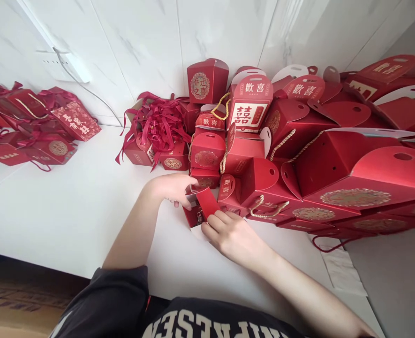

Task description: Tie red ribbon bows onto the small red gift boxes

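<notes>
Between my hands is a small red gift box (207, 201) with its top unfolded. Something small and dark lies inside it, too small to name. My left hand (175, 188) grips the box's far left side, thumb and fingers around the edge. My right hand (230, 231) has its fingers curled over the near right flap, where a pale inner face shows. Just beyond stand stacked red boxes (207, 151), and close on the right is a small red box (229, 197) with gold characters.
A tangle of dark red ribbons (161, 122) lies on boxes at the back. Many red boxes with rope handles (355, 178) crowd the right side of the white table (70, 211). Ribbon-tied boxes (52, 149) stand at far left, below a power strip (63, 65) and its cable.
</notes>
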{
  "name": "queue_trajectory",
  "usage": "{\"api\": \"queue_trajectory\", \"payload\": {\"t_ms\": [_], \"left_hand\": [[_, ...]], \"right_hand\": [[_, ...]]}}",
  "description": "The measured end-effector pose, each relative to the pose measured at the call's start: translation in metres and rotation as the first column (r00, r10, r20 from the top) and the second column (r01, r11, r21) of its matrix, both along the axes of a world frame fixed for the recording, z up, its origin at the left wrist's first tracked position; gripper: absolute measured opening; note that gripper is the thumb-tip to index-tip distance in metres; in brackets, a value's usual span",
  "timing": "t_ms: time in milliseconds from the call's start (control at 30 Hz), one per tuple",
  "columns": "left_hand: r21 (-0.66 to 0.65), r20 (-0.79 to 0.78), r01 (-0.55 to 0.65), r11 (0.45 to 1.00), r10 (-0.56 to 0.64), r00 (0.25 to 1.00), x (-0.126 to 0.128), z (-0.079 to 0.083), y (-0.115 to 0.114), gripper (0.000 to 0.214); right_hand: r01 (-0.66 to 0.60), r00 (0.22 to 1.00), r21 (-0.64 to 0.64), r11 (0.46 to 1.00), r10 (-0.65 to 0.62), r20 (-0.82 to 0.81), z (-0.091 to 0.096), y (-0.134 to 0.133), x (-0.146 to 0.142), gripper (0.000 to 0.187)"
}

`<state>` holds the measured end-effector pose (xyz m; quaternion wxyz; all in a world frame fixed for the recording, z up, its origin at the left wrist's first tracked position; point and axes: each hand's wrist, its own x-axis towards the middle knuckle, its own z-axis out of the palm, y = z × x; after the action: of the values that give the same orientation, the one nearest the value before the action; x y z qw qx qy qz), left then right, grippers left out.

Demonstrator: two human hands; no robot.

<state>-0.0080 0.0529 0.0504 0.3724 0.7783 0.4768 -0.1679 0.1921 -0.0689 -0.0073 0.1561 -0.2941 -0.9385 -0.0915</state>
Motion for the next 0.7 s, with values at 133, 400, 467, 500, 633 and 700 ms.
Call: {"api": "queue_trajectory", "payload": {"t_ms": [133, 400, 467, 500, 633, 700], "left_hand": [[0.070, -0.009, 0.056, 0.996, -0.056, 0.998, 0.001, 0.001, -0.001, 0.040], [0.198, 0.049, 0.041, 0.979, -0.051, 0.997, -0.004, 0.025, -0.018, 0.036], [0.223, 0.100, 0.066, 0.973, -0.090, 0.991, -0.008, 0.032, -0.023, 0.034], [0.235, 0.140, 0.078, 0.969, -0.113, 0.984, -0.011, 0.033, -0.024, 0.032], [0.430, 0.364, -0.179, 0.885, 0.011, 0.931, -0.035, 0.030, -0.004, 0.029], [0.544, 0.538, -0.540, 0.643, 0.227, 0.812, -0.053, 0.022, 0.024, 0.029]], "right_hand": [[0.036, 0.999, -0.034, 0.999, -0.037, -0.018, 0.006, 0.002, -0.001, 0.018], [0.167, 0.975, -0.011, 0.986, -0.167, -0.145, -0.009, 0.014, -0.017, 0.014], [0.167, 0.982, -0.029, 0.986, -0.169, -0.081, -0.014, 0.019, -0.023, 0.013], [0.177, 0.982, -0.023, 0.984, -0.178, -0.062, -0.015, 0.022, -0.026, 0.013], [0.219, 0.974, 0.024, 0.975, -0.217, -0.072, -0.007, 0.032, -0.029, 0.017], [0.232, 0.967, -0.001, 0.973, -0.230, -0.109, 0.003, 0.033, -0.026, 0.017]]}}
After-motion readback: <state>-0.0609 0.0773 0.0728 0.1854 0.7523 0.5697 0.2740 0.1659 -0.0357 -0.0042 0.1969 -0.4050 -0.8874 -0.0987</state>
